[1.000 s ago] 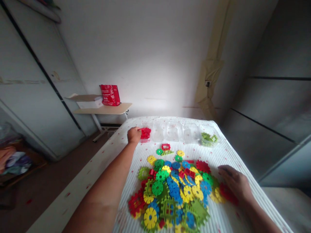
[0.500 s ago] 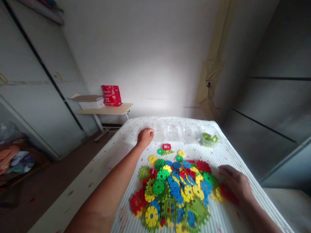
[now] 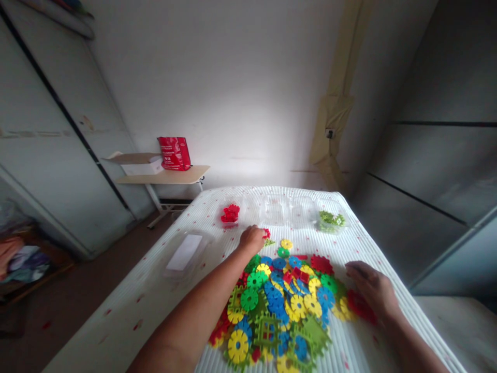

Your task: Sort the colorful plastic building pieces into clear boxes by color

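A heap of red, yellow, green and blue plastic gear pieces lies on the white ribbed table. My left hand reaches over the heap's far edge, fingers closing around a red square frame piece. My right hand rests flat on the heap's right side, over red pieces. Clear containers stand in a row at the far edge: one with red pieces, one with light green pieces.
A clear lid with a white label lies on the table's left part. Beyond the table stand a small wooden side table with a red bag and a box, grey cabinet walls on both sides.
My left hand drew back from the container of red pieces toward me and right, down to the red square frame piece. My right hand stayed put.
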The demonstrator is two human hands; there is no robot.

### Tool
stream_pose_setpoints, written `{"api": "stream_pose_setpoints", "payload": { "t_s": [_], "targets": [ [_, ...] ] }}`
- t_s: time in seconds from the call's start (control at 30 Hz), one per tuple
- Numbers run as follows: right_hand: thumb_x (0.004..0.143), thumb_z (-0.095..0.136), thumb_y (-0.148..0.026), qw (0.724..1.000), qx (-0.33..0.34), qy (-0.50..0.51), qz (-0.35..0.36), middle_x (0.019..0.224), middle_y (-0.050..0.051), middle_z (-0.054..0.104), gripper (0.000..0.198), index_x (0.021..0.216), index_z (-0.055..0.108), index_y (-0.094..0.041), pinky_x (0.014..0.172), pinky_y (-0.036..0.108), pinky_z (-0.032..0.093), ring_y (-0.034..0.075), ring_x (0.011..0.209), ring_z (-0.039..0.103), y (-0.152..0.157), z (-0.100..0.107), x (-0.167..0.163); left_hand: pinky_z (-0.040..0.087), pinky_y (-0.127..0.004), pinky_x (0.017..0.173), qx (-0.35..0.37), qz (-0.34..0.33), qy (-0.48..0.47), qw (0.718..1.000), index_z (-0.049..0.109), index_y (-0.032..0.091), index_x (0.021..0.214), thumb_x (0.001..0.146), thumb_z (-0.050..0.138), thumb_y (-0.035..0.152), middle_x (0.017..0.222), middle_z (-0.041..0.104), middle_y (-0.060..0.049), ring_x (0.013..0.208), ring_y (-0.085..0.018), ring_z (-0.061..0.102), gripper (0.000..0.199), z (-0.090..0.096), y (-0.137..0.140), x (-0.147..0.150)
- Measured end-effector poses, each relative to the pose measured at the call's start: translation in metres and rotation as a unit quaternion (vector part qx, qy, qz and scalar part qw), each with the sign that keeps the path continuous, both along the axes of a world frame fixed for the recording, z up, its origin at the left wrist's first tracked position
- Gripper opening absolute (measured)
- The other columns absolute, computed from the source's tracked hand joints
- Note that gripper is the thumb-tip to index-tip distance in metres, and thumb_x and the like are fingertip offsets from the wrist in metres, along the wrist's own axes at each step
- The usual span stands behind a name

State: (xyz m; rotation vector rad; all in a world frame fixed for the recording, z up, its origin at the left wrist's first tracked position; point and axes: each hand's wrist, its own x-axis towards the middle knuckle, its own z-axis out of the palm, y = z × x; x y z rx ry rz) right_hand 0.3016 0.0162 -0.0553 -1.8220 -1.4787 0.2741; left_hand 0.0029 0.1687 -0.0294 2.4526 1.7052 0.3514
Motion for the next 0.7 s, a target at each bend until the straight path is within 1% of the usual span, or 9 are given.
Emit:
{"api": "stream_pose_setpoints", "payload": {
  "t_s": [0.1,0.27,0.33,0.4,0.47,0.53,0.6,0.63,0.7],
  "targets": [
    [0.073,0.047,-0.049,1.0,-0.003,0.006,0.002,0.071,0.002,0.068,0.037,0.078,0.065,-0.017,0.054,0.022,0.044,0.018,0.065,0.06,0.0,0.0,0.0,0.043,-0.023,0.072,-0.005,-0.008,-0.021,1.0,0.067,0.017,0.073,0.069,0.059,0.019,0.084,0.063,-0.004,0.079,-0.015,0.057,0.009,0.001,0.0,-0.006],
    [0.073,0.047,-0.049,1.0,-0.009,0.003,0.006,0.071,0.002,0.068,0.038,0.08,0.065,-0.018,0.056,0.022,0.045,0.018,0.064,0.061,0.0,-0.001,0.0,0.043,-0.02,0.069,-0.006,-0.022,-0.063,0.998,0.068,0.017,0.073,0.064,0.063,0.02,0.082,0.064,-0.002,0.078,-0.013,0.058,0.011,0.0,-0.006,-0.023],
    [0.073,0.047,-0.05,1.0,-0.011,-0.005,0.004,0.072,0.002,0.068,0.038,0.08,0.066,-0.018,0.056,0.022,0.045,0.018,0.066,0.061,-0.001,-0.002,0.001,0.043,-0.021,0.07,0.004,-0.026,-0.092,0.995,0.068,0.018,0.076,0.063,0.064,0.02,0.082,0.064,-0.001,0.078,-0.013,0.058,0.014,0.003,-0.008,-0.031],
    [0.073,0.046,-0.05,1.0,-0.013,-0.011,0.003,0.074,0.002,0.068,0.038,0.08,0.066,-0.018,0.056,0.022,0.045,0.018,0.067,0.062,-0.001,-0.002,0.001,0.044,-0.021,0.07,0.029,-0.018,-0.115,0.993,0.067,0.018,0.075,0.062,0.065,0.02,0.08,0.064,-0.001,0.077,-0.014,0.058,0.014,0.011,-0.009,-0.042],
    [0.074,0.046,-0.049,1.0,-0.013,-0.016,0.003,0.075,0.002,0.068,0.037,0.08,0.066,-0.018,0.057,0.022,0.045,0.018,0.068,0.062,-0.001,-0.002,0.001,0.044,-0.022,0.07,0.071,0.012,-0.114,0.991,0.067,0.018,0.071,0.062,0.065,0.021,0.079,0.063,-0.001,0.076,-0.014,0.058,0.01,0.022,-0.005,-0.055],
    [0.074,0.047,-0.049,1.0,-0.015,-0.02,-0.002,0.076,0.002,0.069,0.037,0.081,0.066,-0.018,0.057,0.021,0.045,0.018,0.068,0.062,-0.001,-0.003,0.0,0.045,-0.024,0.072,0.114,0.055,-0.102,0.987,0.066,0.018,0.07,0.064,0.063,0.021,0.082,0.062,-0.003,0.076,-0.015,0.057,0.007,0.035,0.004,-0.069],
    [0.073,0.047,-0.049,1.0,-0.016,-0.023,-0.007,0.076,0.002,0.069,0.036,0.081,0.066,-0.018,0.054,0.021,0.044,0.018,0.066,0.062,-0.001,-0.002,-0.001,0.045,-0.027,0.075,0.133,0.091,-0.098,0.982,0.066,0.017,0.073,0.066,0.061,0.023,0.085,0.062,-0.005,0.08,-0.017,0.058,0.01,0.046,0.018,-0.082],
    [0.073,0.047,-0.049,1.0,-0.016,-0.024,-0.009,0.076,0.002,0.069,0.036,0.081,0.067,-0.019,0.053,0.021,0.044,0.017,0.065,0.062,-0.001,-0.002,-0.002,0.045,-0.027,0.077,0.139,0.12,-0.092,0.979,0.066,0.017,0.076,0.066,0.062,0.024,0.086,0.062,-0.005,0.08,-0.017,0.058,0.013,0.05,0.025,-0.088],
    [0.072,0.047,-0.049,1.0,-0.011,-0.021,-0.007,0.074,0.002,0.069,0.036,0.081,0.067,-0.019,0.053,0.021,0.044,0.017,0.064,0.061,-0.001,-0.001,-0.002,0.045,-0.025,0.078,0.136,0.156,-0.075,0.975,0.067,0.017,0.082,0.065,0.063,0.027,0.088,0.063,-0.006,0.083,-0.018,0.059,0.02,0.054,0.038,-0.097]
  ]
}}
